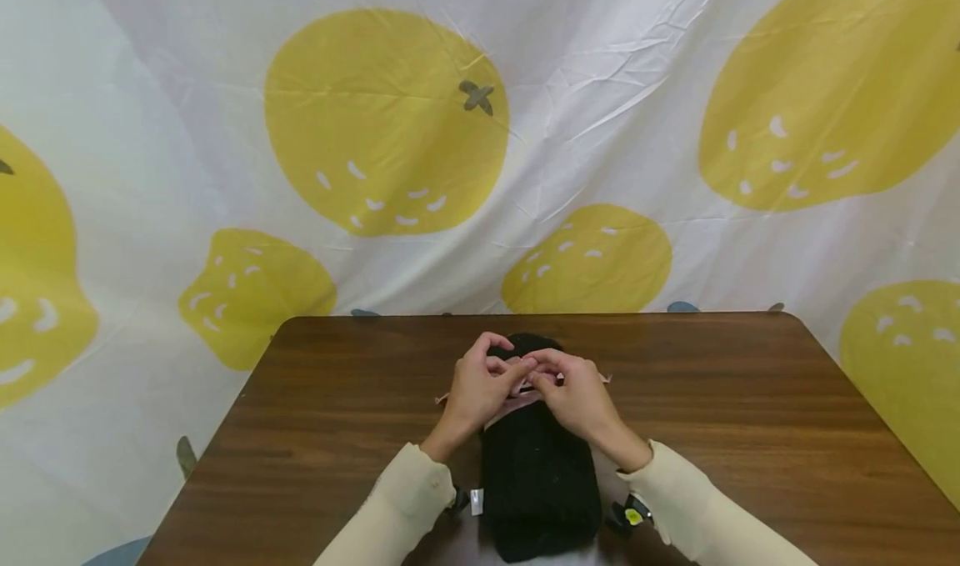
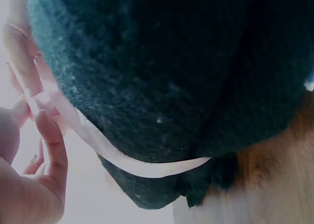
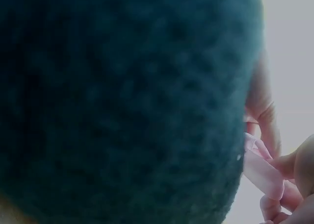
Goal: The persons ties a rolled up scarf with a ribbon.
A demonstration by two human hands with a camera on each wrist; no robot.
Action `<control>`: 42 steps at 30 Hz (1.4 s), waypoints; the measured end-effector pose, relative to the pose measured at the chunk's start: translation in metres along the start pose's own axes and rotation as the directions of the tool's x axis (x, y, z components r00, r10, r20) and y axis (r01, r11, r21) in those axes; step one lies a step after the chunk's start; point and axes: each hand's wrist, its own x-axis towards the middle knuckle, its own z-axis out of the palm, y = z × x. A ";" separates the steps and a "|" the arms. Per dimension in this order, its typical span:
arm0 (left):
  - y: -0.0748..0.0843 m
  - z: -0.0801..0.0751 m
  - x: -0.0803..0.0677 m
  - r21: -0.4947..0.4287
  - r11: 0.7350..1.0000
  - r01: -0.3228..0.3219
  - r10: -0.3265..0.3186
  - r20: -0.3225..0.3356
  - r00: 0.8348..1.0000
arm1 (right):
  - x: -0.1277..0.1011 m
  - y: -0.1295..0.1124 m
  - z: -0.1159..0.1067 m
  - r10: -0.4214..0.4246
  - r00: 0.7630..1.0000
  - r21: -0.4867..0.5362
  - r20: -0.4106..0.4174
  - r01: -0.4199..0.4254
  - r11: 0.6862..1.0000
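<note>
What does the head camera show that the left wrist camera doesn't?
Only the head view shows the whole brown table, the fruit-print backdrop, both cream sleeves, and the left hand and right hand meeting over the bundle. Only the left wrist view shows, close up, the pink ribbon passing around the bundle's side and the fuzzy knit texture. Both show the black knit bundle with the ribbon around it, and left-hand fingers pinching the ribbon.

Head: the table is seen from above, facing forward and down, at moderate range.
Left wrist: the black knit roll is viewed very closely, apparently from below.
Right wrist: equally close.
Shared: roll and pink ribbon.
</note>
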 end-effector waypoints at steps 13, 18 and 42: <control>-0.002 -0.011 0.001 -0.232 0.967 0.107 -0.066 0.175 0.982 | -0.001 0.005 -0.001 -0.151 0.988 -0.199 0.029 0.153 0.968; -0.002 -0.014 0.001 -0.242 0.968 0.072 -0.028 0.179 0.983 | 0.000 0.006 -0.003 -0.114 0.990 -0.131 0.088 0.125 0.984; -0.005 -0.006 -0.004 -0.162 0.987 -0.020 0.049 0.172 0.984 | 0.011 0.011 -0.025 0.200 0.809 0.479 0.553 -0.505 0.718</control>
